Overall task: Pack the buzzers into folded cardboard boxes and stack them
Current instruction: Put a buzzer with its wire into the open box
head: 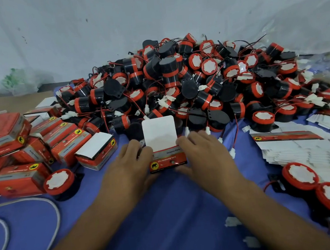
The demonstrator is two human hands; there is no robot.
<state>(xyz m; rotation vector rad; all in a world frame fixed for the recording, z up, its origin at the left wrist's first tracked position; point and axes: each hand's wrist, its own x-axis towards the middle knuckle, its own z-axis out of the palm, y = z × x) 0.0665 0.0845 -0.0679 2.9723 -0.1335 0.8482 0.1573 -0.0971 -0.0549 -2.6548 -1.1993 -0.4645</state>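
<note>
A small red cardboard box with a yellow elephant logo stands at the centre of the blue cloth, its white top flap raised. My left hand grips its left side and my right hand grips its right side, fingers curled round it. What is inside the box is hidden. Behind it rises a big heap of black-and-red buzzers with red wires and white plugs.
Packed red boxes lie piled at the left, with a loose buzzer beside them. Flat unfolded boxes spread at the right. Two buzzers sit near the right front. A white cable curves at the lower left.
</note>
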